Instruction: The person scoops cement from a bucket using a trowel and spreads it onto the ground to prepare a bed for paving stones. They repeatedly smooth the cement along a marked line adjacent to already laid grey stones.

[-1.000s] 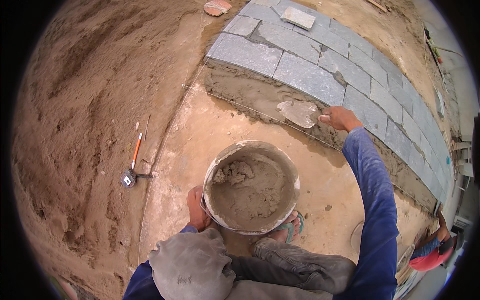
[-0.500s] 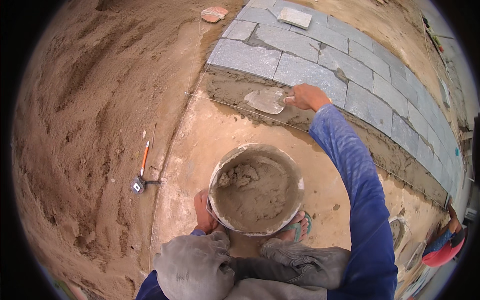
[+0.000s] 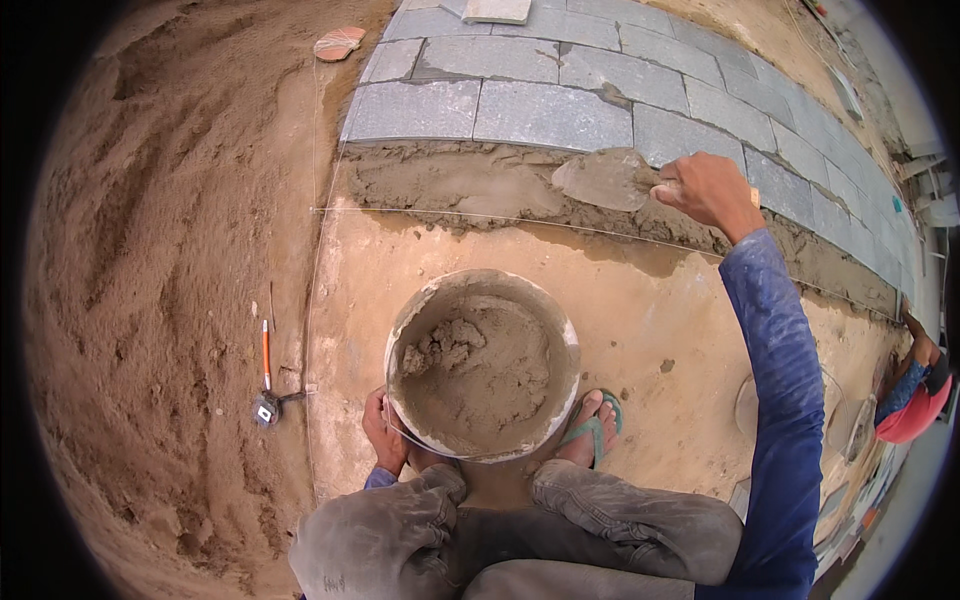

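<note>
Trowel on the mortar bed, bucket steadied.
My right hand (image 3: 708, 188) grips the trowel (image 3: 603, 180) over wet mortar (image 3: 450, 180); my left hand (image 3: 383, 432) clasps the bucket (image 3: 482, 365).

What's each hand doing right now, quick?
Left hand: closed on the mortar bucket rim.
Right hand: closed on the trowel handle, over the wet mortar bed.
</note>
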The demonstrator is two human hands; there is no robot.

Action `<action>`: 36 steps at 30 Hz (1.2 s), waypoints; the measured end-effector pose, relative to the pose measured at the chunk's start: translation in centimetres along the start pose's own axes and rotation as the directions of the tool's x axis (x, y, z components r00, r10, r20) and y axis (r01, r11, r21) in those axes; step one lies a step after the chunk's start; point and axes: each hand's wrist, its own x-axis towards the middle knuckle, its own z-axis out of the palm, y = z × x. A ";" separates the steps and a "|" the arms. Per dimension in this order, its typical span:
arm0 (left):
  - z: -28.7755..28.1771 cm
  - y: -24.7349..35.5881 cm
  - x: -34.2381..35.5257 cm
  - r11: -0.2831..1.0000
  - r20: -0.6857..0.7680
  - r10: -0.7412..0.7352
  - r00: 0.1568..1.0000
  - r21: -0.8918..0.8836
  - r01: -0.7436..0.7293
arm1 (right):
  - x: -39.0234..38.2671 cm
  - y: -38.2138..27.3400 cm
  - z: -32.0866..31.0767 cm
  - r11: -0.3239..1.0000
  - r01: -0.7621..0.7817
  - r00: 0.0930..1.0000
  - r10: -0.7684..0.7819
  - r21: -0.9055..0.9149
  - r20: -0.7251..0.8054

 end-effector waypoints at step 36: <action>-2.2 18.0 7.3 0.866 0.676 -0.010 0.737 -0.362 0.344 | -21.7 -14.9 2.8 0.848 0.104 0.915 -0.287 0.520 0.284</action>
